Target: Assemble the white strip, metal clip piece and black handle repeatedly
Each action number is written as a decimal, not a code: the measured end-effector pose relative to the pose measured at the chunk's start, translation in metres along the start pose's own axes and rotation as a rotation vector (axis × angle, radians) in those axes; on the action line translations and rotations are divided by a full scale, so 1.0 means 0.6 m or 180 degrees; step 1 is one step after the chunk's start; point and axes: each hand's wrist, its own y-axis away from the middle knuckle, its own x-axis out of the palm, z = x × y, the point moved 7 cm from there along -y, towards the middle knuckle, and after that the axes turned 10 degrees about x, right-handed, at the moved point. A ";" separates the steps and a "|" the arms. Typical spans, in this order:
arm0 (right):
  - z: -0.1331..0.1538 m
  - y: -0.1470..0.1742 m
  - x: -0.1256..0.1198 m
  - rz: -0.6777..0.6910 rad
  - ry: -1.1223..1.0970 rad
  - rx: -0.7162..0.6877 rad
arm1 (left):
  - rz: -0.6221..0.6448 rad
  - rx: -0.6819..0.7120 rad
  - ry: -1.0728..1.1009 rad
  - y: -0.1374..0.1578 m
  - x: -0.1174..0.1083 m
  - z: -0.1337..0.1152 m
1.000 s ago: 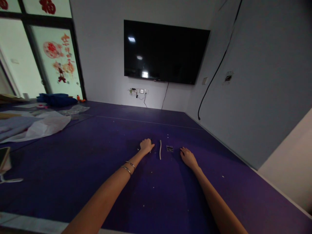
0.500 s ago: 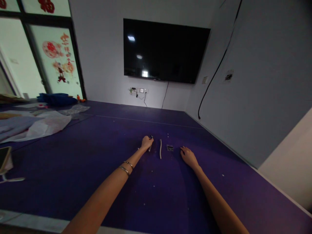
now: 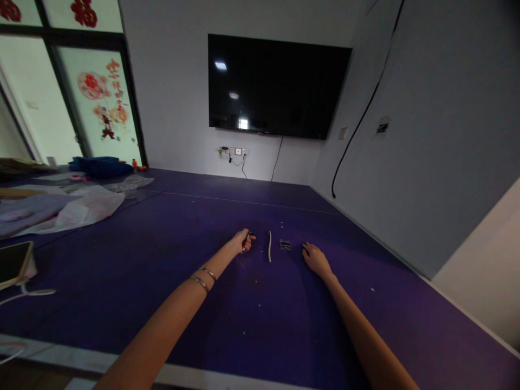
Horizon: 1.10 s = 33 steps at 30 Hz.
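My left hand (image 3: 241,240) is closed around a small dark and silvery tool (image 3: 249,234), mostly hidden by the fingers; its kind I cannot make out. To the right of that hand, a short, slightly bent pale length of cable or tube (image 3: 270,247) lies on the purple tabletop (image 3: 195,325). Between this strip and my right hand sits a small flat dark piece (image 3: 285,245) with a clear edge, perhaps wrapped in plastic. My right hand (image 3: 316,259) rests palm down on the surface, fingers loosely spread and holding nothing.
A phone (image 3: 15,264) with a white cord lies at the left edge. Behind it are crumpled white plastic (image 3: 91,208) and a blue cloth bundle (image 3: 101,166). A television (image 3: 276,86) hangs on the far wall, and a black cable (image 3: 361,116) dangles at the right.
My left hand has turned over slightly and shifted a little, with its fingers now curled round the tool. The right hand stays in place. The camera view has shifted slightly.
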 end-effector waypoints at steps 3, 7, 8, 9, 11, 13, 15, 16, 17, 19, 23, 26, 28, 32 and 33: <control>-0.001 -0.001 0.000 -0.0003 -0.0052 0.0033 | 0.0103 -0.0171 0.0119 0.001 0.002 0.012; -0.002 0.000 -0.001 -0.0010 -0.0093 0.0037 | 0.0117 -0.0308 0.0178 0.000 0.004 0.022; -0.001 0.000 -0.002 -0.0016 -0.0082 0.0020 | 0.0121 -0.0322 0.0181 0.000 0.005 0.023; 0.001 0.000 -0.003 -0.0021 -0.0064 -0.0006 | 0.0125 -0.0322 0.0183 0.001 0.006 0.024; 0.003 0.001 -0.004 -0.0031 -0.0014 -0.0070 | 0.0114 -0.0297 0.0178 0.003 0.007 0.024; 0.005 0.001 -0.004 -0.0041 0.0034 -0.0105 | 0.0084 -0.0266 0.0163 0.005 0.008 0.023; 0.004 -0.001 -0.002 -0.0062 0.0049 -0.0106 | 0.0054 -0.0252 0.0138 0.006 0.008 0.023; 0.003 -0.002 -0.001 -0.0069 0.0043 -0.0104 | 0.0043 -0.0253 0.0123 0.006 0.008 0.023; 0.002 -0.003 0.000 -0.0070 0.0033 -0.0096 | 0.0032 -0.0255 0.0107 0.006 0.008 0.024; -0.001 -0.005 0.003 -0.0059 0.0009 -0.0056 | 0.0008 -0.0262 0.0072 0.004 0.008 0.024; -0.002 -0.005 0.004 -0.0040 -0.0021 -0.0044 | -0.0056 -0.0275 -0.0020 0.000 0.006 0.023; 0.000 -0.004 0.001 -0.0066 -0.0012 -0.0070 | -0.0081 -0.0259 -0.0097 -0.001 0.005 0.023; 0.000 -0.003 -0.001 -0.0072 -0.0014 -0.0046 | -0.0074 -0.0227 -0.0150 0.000 0.004 0.023; 0.000 -0.002 -0.003 -0.0045 -0.0062 -0.0005 | -0.0037 -0.0127 -0.0275 0.002 0.005 0.018; 0.000 -0.001 -0.003 -0.0033 -0.0063 0.0004 | -0.0029 -0.0094 -0.0309 0.003 0.005 0.016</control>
